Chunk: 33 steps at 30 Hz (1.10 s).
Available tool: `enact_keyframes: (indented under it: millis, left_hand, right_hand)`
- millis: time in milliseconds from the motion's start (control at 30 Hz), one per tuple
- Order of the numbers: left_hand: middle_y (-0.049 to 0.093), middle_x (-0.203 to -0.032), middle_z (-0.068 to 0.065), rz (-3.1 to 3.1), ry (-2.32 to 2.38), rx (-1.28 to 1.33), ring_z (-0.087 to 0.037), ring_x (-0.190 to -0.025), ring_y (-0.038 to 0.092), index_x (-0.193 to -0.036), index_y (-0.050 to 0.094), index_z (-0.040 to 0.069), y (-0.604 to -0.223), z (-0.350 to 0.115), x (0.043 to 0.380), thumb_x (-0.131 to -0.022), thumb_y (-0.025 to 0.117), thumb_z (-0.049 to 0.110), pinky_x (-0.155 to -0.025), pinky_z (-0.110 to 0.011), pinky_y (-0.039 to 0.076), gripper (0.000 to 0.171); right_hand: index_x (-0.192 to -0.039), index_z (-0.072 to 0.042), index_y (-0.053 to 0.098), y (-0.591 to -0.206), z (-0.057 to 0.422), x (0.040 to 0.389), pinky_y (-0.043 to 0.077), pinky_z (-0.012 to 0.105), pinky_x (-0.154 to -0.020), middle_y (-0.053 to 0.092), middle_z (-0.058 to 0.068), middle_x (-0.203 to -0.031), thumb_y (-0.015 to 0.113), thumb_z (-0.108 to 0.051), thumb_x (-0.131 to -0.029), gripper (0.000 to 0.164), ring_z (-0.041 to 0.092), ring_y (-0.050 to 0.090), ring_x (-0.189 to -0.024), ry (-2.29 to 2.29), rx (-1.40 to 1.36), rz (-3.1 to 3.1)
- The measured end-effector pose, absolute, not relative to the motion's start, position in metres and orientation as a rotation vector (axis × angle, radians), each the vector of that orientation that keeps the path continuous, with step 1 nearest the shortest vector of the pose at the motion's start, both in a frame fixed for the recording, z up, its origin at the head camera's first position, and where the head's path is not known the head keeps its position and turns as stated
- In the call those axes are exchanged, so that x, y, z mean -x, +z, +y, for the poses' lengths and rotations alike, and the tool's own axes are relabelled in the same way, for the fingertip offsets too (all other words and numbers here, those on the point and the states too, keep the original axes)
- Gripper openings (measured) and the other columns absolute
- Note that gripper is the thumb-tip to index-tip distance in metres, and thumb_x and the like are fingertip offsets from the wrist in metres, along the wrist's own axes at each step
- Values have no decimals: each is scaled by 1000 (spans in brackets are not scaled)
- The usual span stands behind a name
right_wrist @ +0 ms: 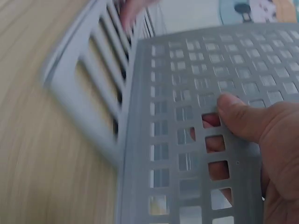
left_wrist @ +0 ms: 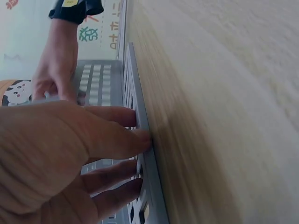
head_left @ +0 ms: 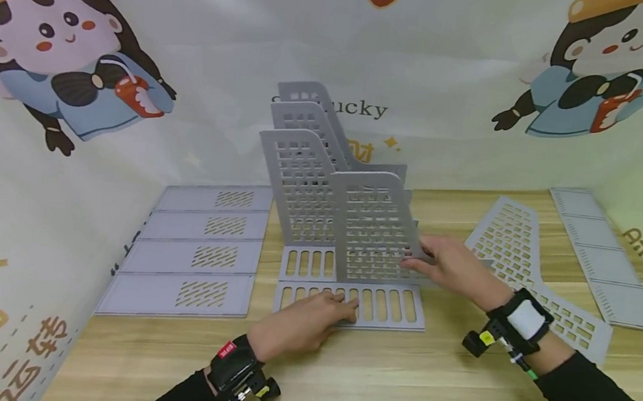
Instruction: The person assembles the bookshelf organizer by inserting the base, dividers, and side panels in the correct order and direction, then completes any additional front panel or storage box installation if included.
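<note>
My right hand (head_left: 456,269) grips a grey perforated upright panel (head_left: 375,223) by its right edge. In the right wrist view its thumb (right_wrist: 238,109) lies on the near face, with fingertips showing through the holes from behind. The panel stands over a slotted grey base board (head_left: 412,317), its lower edge along the slots. My left hand (head_left: 308,318) rests its fingertips on the front slotted section. In the left wrist view the thumb (left_wrist: 126,140) presses at the board's front edge and the other fingers touch the slots.
Several more perforated uprights (head_left: 304,139) stand behind the held panel. Four-part slotted sheets (head_left: 172,253) lie at the left. A loose perforated panel (head_left: 533,277) and a ridged sheet (head_left: 612,267) lie at the right. A printed backdrop (head_left: 449,76) encloses the wooden table (head_left: 371,391).
</note>
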<state>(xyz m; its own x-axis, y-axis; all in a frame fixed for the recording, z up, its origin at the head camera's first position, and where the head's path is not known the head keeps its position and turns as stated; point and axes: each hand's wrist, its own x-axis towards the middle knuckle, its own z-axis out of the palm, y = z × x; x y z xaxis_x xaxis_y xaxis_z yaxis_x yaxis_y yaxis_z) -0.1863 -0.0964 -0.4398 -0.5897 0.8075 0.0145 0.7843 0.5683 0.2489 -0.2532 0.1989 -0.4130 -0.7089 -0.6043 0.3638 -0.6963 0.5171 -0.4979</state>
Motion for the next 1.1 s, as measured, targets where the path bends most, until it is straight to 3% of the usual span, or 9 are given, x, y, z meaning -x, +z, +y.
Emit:
enact_keyframes:
  millis: [200, 400, 467, 567, 633, 767, 900, 1033, 1100]
  left_hand:
    - [66, -111, -7, 2726, 279, -1398, -16, -91, 63, -130, 62, 7, -440, -96, 186, -92, 69, -2, -77, -29, 54, 40]
    - [61, -136, -18, 2720, 225, -1362, -27, -114, 65, -130, 61, 10, -439, -97, 183, -83, 73, -10, -79, -36, 58, 53]
    - [59, -137, -19, 2711, 221, -1352, -27, -113, 65, -132, 59, 10, -438, -97, 184, -81, 73, -12, -75, -35, 58, 58]
    - [63, -133, -16, 2706, 240, -1358, -22, -104, 67, -132, 60, 10, -438, -99, 185, -86, 71, -9, -71, -31, 57, 50]
    - [63, -132, -14, 2701, 260, -1362, -21, -107, 66, -132, 61, 10, -440, -101, 186, -90, 69, -6, -76, -32, 57, 46]
    - [55, -144, -13, 2669, 354, -1323, -27, -129, 55, -134, 63, 11, -443, -106, 188, -97, 65, 1, -100, -39, 49, 38]
    - [48, -151, -11, 2635, 464, -1314, -31, -138, 45, -133, 65, 12, -445, -111, 189, -101, 62, 5, -111, -43, 37, 32]
    - [46, -153, -12, 2656, 482, -1371, -40, -139, 41, -132, 66, 12, -445, -117, 187, -99, 64, 4, -109, -56, 36, 33]
    - [46, -153, -13, 2686, 462, -1374, -44, -138, 40, -133, 66, 12, -444, -120, 185, -98, 65, 4, -107, -61, 37, 36]
  right_hand:
    - [-81, -15, 53, -415, 140, 257, 31, 27, -52, 42, -9, -65, 78, -18, -91, 27, 7, 37, -55, 946, -1171, -2594]
    - [-82, -13, 52, -416, 96, 259, 34, 27, -54, 42, -8, -64, 78, -18, -90, 28, 8, 40, -56, 974, -1149, -2549]
    - [-83, -12, 52, -415, 94, 259, 34, 27, -54, 42, -7, -63, 78, -18, -91, 28, 8, 40, -55, 974, -1145, -2557]
    - [-85, -11, 54, -414, 94, 260, 35, 27, -53, 44, -7, -64, 77, -19, -92, 26, 8, 41, -55, 964, -1177, -2559]
    - [-89, -11, 57, -414, 97, 261, 38, 26, -54, 51, -8, -68, 76, -19, -93, 21, 6, 45, -57, 965, -1239, -2577]
    - [-95, -11, 61, -408, 120, 266, 48, 29, -63, 63, -7, -81, 73, -19, -96, 14, 7, 58, -70, 1061, -1346, -2623]
    - [-100, -7, 66, -397, 174, 271, 57, 37, -73, 72, 2, -91, 67, -18, -101, 11, 21, 70, -83, 1228, -1146, -2666]
    - [-101, 2, 64, -397, 245, 269, 56, 43, -70, 70, 16, -94, 62, -26, -104, 28, 33, 69, -83, 1086, -693, -2828]
    - [-105, 10, 58, -400, 279, 264, 53, 43, -65, 66, 23, -92, 66, -35, -101, 46, 34, 65, -78, 918, -453, -3003]
